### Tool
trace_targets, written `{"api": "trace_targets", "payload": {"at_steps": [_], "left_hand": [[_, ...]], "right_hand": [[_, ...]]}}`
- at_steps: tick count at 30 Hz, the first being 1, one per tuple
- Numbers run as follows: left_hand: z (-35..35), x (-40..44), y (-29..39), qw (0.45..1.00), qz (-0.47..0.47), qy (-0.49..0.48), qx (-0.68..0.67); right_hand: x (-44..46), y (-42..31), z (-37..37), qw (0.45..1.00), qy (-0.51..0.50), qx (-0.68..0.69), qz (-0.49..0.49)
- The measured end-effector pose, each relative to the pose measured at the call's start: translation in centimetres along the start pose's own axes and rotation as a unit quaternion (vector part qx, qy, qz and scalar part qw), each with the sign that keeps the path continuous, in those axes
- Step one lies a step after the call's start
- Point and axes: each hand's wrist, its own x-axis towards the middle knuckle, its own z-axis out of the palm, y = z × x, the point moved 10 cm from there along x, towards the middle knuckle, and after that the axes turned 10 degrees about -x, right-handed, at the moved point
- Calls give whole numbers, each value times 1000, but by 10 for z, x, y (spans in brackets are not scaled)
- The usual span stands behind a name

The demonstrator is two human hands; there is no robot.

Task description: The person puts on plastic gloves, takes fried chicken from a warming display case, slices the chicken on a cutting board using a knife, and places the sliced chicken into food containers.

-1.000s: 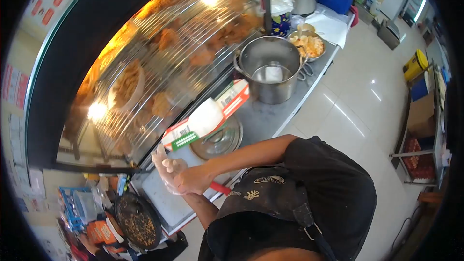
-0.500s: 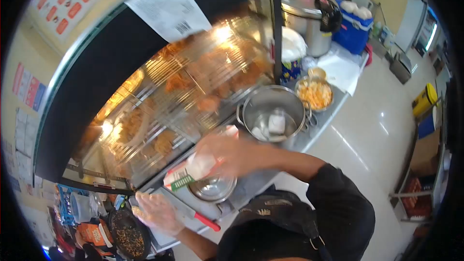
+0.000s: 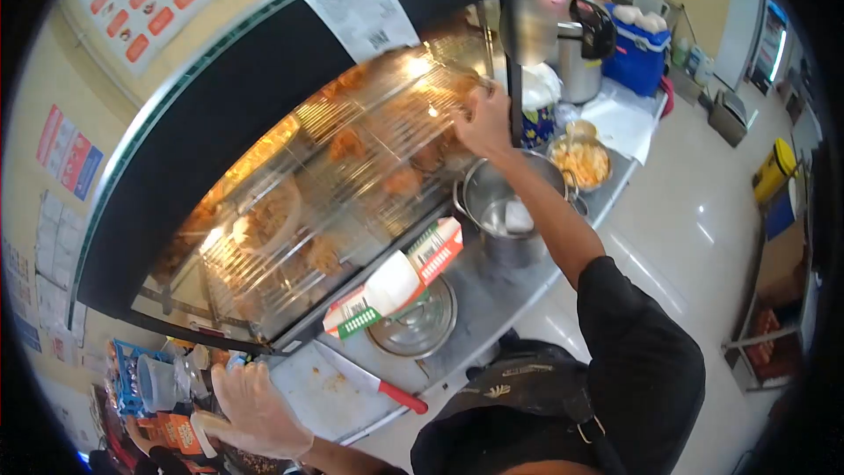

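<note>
My left hand [image 3: 255, 413], in a clear plastic glove, is raised over the left end of the counter, fingers spread and holding nothing. Nearby, a knife with a red handle [image 3: 403, 396] lies on a white cutting board [image 3: 308, 391]. My bare right hand [image 3: 485, 123] is up at the right end of the glass food warmer [image 3: 352, 158], fingers curled; what they grip is unclear. Just beyond it is a blurred grey shape [image 3: 530, 26]. An opened red, white and green paper food box [image 3: 352, 312] rests partly over a round metal bowl or lid [image 3: 413, 334].
A steel pot [image 3: 479, 202] with a white block inside stands beneath my right forearm. Beside it is a bowl of shredded orange and white food [image 3: 580, 163]. A large cooker [image 3: 580, 66] and a blue cooler box [image 3: 633, 57] stand farther back. Fried pieces [image 3: 347, 142] sit on the warmer's racks.
My right hand has moved from the paper box up to the warmer's right end, leaving the box on the counter. My left hand has shifted slightly down and left in view.
</note>
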Motion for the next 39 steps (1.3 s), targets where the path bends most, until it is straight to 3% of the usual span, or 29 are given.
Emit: {"api": "trace_targets", "payload": {"at_steps": [1,3,4,8,10,12,14,17,20,21,24,30,39], "left_hand": [[19,6,-14,998,7,28,47],[91,3,-51,955,88,-27,282],[144,-5,-78,870,160,-110,453],[264,8,-232,677,9,-390,625],[297,29,-294,710,79,-436,547],[330,63,-348,654,105,-410,627],[361,100,-399,594,151,-410,675],[376,155,-460,469,321,-344,747],[382,202,-511,670,15,-412,617],[377,219,-525,677,-6,-428,599],[348,253,-540,650,-57,-427,626],[321,281,-528,575,-44,-391,718],[310,298,-509,487,30,-367,792]], "right_hand": [[-12,-16,0,1000,-6,17,-20],[-35,-48,3,996,-40,58,-59],[-45,-63,5,991,-68,81,-79],[-88,-109,-4,921,-166,265,-232],[-96,-108,-19,797,-356,421,-246],[-116,-84,-29,796,-412,276,-347],[-109,-39,-68,819,-403,295,-283],[-106,38,-104,836,-400,300,-226],[-111,123,-124,872,-375,288,-127],[-114,146,-128,866,-393,296,-90],[-127,207,-143,868,-402,290,0],[-166,292,-151,831,-401,328,203],[-184,337,-141,842,-348,292,291]]}}
